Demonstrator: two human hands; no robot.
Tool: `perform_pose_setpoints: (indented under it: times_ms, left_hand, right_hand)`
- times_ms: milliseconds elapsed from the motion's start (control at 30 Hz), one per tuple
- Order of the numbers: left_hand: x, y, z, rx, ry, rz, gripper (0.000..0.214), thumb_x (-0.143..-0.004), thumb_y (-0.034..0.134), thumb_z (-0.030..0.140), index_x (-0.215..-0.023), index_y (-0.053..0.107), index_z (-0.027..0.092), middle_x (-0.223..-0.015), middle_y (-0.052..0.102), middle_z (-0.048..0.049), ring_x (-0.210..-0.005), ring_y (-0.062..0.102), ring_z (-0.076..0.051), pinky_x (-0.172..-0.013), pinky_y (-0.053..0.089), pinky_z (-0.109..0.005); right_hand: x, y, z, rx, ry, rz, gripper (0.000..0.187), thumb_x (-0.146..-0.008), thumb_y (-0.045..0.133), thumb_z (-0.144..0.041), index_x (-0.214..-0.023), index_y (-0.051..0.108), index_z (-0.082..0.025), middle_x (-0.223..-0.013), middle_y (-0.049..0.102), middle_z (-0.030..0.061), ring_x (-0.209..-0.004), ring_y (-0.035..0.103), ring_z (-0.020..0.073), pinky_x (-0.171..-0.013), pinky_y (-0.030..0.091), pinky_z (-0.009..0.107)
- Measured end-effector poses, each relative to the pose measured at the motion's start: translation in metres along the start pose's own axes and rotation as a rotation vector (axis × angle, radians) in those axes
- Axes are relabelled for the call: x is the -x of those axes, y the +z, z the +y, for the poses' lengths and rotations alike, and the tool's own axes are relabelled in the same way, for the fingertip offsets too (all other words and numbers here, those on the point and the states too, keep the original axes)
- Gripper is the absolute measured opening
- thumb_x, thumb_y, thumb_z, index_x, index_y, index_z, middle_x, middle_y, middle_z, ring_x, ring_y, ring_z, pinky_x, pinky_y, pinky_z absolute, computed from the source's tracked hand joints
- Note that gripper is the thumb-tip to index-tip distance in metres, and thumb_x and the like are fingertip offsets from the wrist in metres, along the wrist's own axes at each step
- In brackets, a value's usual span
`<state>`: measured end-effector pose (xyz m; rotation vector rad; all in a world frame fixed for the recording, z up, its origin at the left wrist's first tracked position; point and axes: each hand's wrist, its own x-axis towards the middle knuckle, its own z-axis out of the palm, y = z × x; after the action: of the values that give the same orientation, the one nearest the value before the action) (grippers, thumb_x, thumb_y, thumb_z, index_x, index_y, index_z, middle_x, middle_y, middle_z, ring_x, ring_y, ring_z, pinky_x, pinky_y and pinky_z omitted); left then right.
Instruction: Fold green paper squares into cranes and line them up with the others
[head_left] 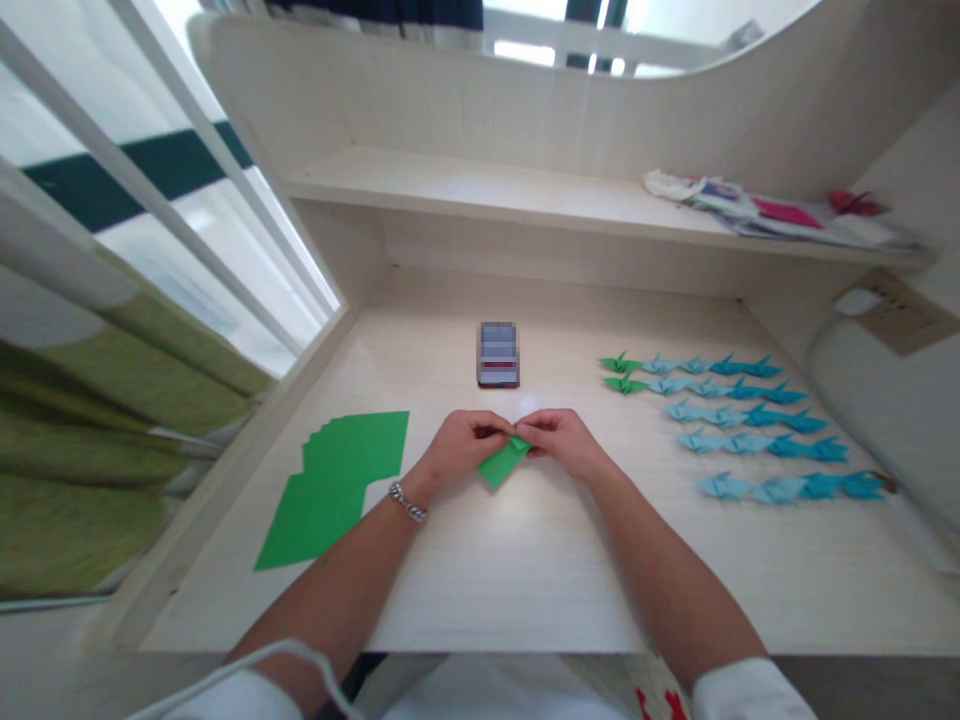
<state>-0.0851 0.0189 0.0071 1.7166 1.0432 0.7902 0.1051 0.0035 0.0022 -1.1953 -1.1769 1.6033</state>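
Note:
A small folded piece of green origami paper (501,466) is held between both hands over the middle of the desk. My left hand (466,440) pinches its upper left side, thumb and fingertips together. At its upper right corner my right hand (559,438) grips the paper with closed fingertips. The fingers hide part of the top edge, where a fold shows. Left of my left hand lies a spread of flat green paper sheets (352,450). Two green paper cranes (621,385) stand off to the right, at the head of rows of blue paper cranes (757,415).
A phone (498,354) lies just beyond my hands. The back shelf (487,190) carries papers (787,212) at its right. A white plug (859,302) with a cable sits in the right wall's socket. White bars (187,200) and a green curtain (112,430) border the left side.

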Motion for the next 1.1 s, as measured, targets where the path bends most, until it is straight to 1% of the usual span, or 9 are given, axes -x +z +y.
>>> perform_pose_setpoints:
  times_ms: [167,367,433,567,667,733,867,1033,1100]
  left_hand:
    - [-0.002,0.0,-0.004,0.09,-0.047,-0.017,0.016,-0.07,0.066,0.022,-0.083,0.072,0.014,-0.079,0.071,-0.0059,-0.068,0.063,-0.015,-0.062,0.048,-0.024]
    - [-0.001,-0.002,-0.004,0.066,-0.066,-0.045,0.018,-0.071,0.064,0.021,-0.084,0.073,0.015,-0.074,0.07,-0.0051,-0.063,0.06,-0.013,-0.057,0.046,-0.023]
    - [0.0,-0.004,-0.003,0.07,-0.057,-0.065,0.018,-0.071,0.063,0.02,-0.084,0.074,0.014,-0.075,0.071,-0.0056,-0.064,0.061,-0.014,-0.059,0.046,-0.024]
    - [-0.001,-0.008,0.0,0.065,0.012,-0.119,0.018,-0.071,0.062,0.017,-0.083,0.074,0.015,-0.082,0.071,-0.0073,-0.073,0.063,-0.016,-0.067,0.048,-0.026]
    - [-0.001,-0.01,0.001,0.064,0.043,-0.144,0.018,-0.071,0.061,0.017,-0.084,0.075,0.016,-0.086,0.071,-0.0076,-0.076,0.064,-0.017,-0.069,0.049,-0.027]
    - [-0.001,-0.01,0.001,0.071,0.029,-0.133,0.018,-0.071,0.062,0.017,-0.084,0.075,0.016,-0.087,0.072,-0.0077,-0.077,0.064,-0.017,-0.07,0.049,-0.027]
    - [-0.002,-0.01,-0.001,0.107,-0.063,-0.061,0.02,-0.071,0.063,0.019,-0.087,0.074,0.014,-0.084,0.072,-0.0074,-0.074,0.064,-0.017,-0.068,0.049,-0.026]
    - [-0.006,-0.01,-0.007,0.159,-0.11,0.04,0.024,-0.072,0.064,0.025,-0.092,0.073,0.015,-0.09,0.073,-0.0075,-0.078,0.064,-0.018,-0.072,0.049,-0.028]
    - [-0.007,-0.01,-0.009,0.178,-0.119,0.06,0.026,-0.073,0.063,0.028,-0.094,0.072,0.015,-0.091,0.073,-0.0076,-0.078,0.064,-0.018,-0.072,0.049,-0.028]
  right_hand:
    - [-0.002,-0.001,0.004,0.031,0.011,-0.014,0.03,-0.059,0.078,-0.036,-0.078,0.072,-0.015,-0.065,0.066,0.0021,-0.057,0.059,0.0117,-0.058,0.05,0.026]
    - [0.0,-0.001,0.001,0.045,0.019,-0.01,0.028,-0.06,0.077,-0.035,-0.077,0.072,-0.014,-0.065,0.067,0.0026,-0.058,0.06,0.0122,-0.057,0.05,0.026]
    - [0.0,-0.001,0.001,0.041,0.024,-0.021,0.028,-0.06,0.077,-0.035,-0.078,0.072,-0.014,-0.066,0.067,0.0026,-0.059,0.06,0.0123,-0.057,0.051,0.025]
    - [-0.001,-0.002,0.003,0.034,0.03,-0.037,0.026,-0.06,0.077,-0.033,-0.076,0.072,-0.014,-0.066,0.067,0.0025,-0.059,0.061,0.0124,-0.057,0.052,0.025]
    - [-0.001,-0.002,0.003,0.032,0.027,-0.033,0.027,-0.059,0.078,-0.033,-0.076,0.072,-0.013,-0.065,0.068,0.0028,-0.059,0.062,0.0127,-0.057,0.052,0.026]
    - [0.0,-0.001,0.002,0.037,0.016,-0.026,0.028,-0.058,0.078,-0.033,-0.077,0.072,-0.013,-0.065,0.068,0.0032,-0.059,0.062,0.0127,-0.057,0.052,0.026]
    - [0.0,0.001,0.0,0.06,-0.028,-0.002,0.03,-0.059,0.077,-0.034,-0.08,0.073,-0.013,-0.066,0.069,0.0036,-0.057,0.062,0.0122,-0.057,0.053,0.026]
    - [0.0,0.005,-0.002,0.078,-0.085,0.115,0.03,-0.061,0.076,-0.035,-0.081,0.072,-0.012,-0.066,0.069,0.0045,-0.055,0.063,0.0132,-0.056,0.054,0.028]
    - [0.0,0.007,-0.002,0.082,-0.101,0.148,0.03,-0.061,0.076,-0.035,-0.081,0.072,-0.013,-0.067,0.07,0.0051,-0.055,0.063,0.0135,-0.056,0.055,0.028]
